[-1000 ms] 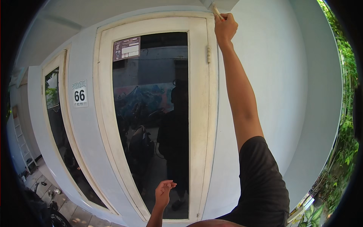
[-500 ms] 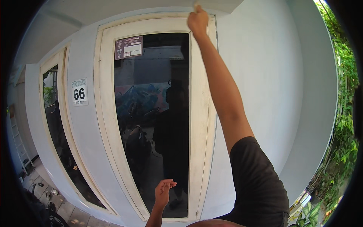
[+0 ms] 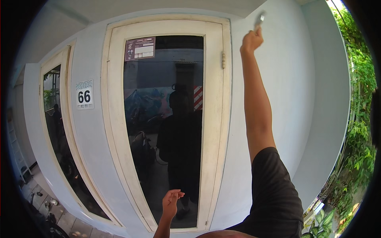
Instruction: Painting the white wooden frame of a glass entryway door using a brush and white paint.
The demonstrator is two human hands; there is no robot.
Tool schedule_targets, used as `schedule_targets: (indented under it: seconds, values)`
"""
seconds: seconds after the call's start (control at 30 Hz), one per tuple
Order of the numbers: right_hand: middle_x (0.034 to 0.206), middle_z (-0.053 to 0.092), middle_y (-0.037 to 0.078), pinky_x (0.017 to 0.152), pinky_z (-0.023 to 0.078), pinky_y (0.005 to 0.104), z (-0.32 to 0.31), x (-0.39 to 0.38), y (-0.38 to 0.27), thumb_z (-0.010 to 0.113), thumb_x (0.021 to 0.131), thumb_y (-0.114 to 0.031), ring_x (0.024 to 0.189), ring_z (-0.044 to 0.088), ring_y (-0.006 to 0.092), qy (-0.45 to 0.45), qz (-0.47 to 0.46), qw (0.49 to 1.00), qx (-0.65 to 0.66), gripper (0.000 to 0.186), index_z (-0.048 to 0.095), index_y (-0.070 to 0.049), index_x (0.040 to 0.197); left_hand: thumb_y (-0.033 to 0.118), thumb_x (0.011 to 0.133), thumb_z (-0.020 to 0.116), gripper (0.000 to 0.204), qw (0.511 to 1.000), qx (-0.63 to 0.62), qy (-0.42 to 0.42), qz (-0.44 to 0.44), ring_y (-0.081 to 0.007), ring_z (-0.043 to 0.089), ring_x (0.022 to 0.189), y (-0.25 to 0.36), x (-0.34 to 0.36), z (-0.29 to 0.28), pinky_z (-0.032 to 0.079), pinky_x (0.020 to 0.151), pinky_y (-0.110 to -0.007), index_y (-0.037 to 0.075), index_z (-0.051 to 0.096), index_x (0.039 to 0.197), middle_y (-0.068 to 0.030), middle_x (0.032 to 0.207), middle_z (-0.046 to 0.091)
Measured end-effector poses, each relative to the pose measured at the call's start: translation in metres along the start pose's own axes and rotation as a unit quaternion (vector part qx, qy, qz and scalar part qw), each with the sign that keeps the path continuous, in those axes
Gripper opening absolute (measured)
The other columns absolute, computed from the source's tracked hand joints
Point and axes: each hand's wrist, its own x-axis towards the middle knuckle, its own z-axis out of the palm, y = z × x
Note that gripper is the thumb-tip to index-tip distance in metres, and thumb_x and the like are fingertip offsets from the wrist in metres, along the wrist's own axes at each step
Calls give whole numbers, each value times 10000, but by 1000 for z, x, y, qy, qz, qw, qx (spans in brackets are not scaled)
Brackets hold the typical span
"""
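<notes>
A slim, brush-like hand tool with a shiny metal middle and a darker tip (image 3: 260,20) is at one o'clock, blurred, near the smooth pale-blue wall (image 3: 285,103); whether its tip touches that wall cannot be told. The right hand (image 3: 253,40), just below it, is closed around its lower end, and the bare forearm drops from there to a loose black sleeve (image 3: 274,190) at four o'clock. Between six and seven o'clock, the left hand (image 3: 171,203) is raised with its fingers half-curled; whether something lies in its palm cannot be told.

Behind the left hand is a tall pane of dark glass (image 3: 164,127), reflecting a standing figure and set in a cream-painted door (image 3: 214,119). A rectangular purple-and-white sticker (image 3: 140,48) is on the pane at eleven o'clock, and a pale cylindrical hinge (image 3: 224,60) is on the door's edge at one o'clock. Between nine and ten o'clock, a white rectangular plate with dark print (image 3: 84,95) is fixed to the wall. Farther out, at nine o'clock, is a narrow dark glass panel in a cream frame (image 3: 59,127). A pale ladder (image 3: 18,148) leans just below it, toward the rim. Footwear (image 3: 48,204) lies on grey paving (image 3: 81,228) at eight o'clock. Bright green foliage (image 3: 361,119) hangs at three o'clock, and a broad-leaved green plant (image 3: 322,223) grows at four.
</notes>
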Motion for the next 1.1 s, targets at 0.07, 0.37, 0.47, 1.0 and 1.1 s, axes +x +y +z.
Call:
schedule_targets:
  seconds: [0.07,0.37,0.47,1.0,1.1]
  values:
    - [671,511,-7,450,347,248,-5,6,0,461,844,79,532,444,75,40,13,998,35,557,505,2,1394,146,1039,482,209,1000,-2,0,-6,-176,650,947,0,-2,-3,502,875,-304,0,607,1122,-112,988,683]
    - [850,690,268,693,513,386,116,-78,-25,515,792,-32,757,674,311,-183,-186,962,-77,537,549,45,1323,173,1037,487,222,1000,25,-14,4,-171,680,901,-7,5,9,523,830,-290,6,620,1099,-114,973,708]
    - [1055,669,302,926,481,386,108,-101,-33,539,779,-40,1037,654,402,-319,-61,936,-134,454,648,16,1215,165,1037,484,215,1000,21,-23,-5,-168,680,904,-11,4,16,521,831,-285,10,620,1098,-113,973,708]
    - [894,706,132,597,471,282,8,10,-42,441,791,80,662,571,129,35,-10,997,67,543,552,72,1322,134,1036,479,202,999,7,-30,-13,-167,663,920,-20,7,24,511,852,-292,3,610,1116,-110,981,692]
    - [848,677,229,584,473,362,61,-15,-47,468,804,24,608,593,262,-37,-90,994,-40,515,572,40,1308,118,1034,478,200,999,15,-27,-20,-175,651,939,-20,8,25,507,874,-309,-8,604,1126,-114,992,680]
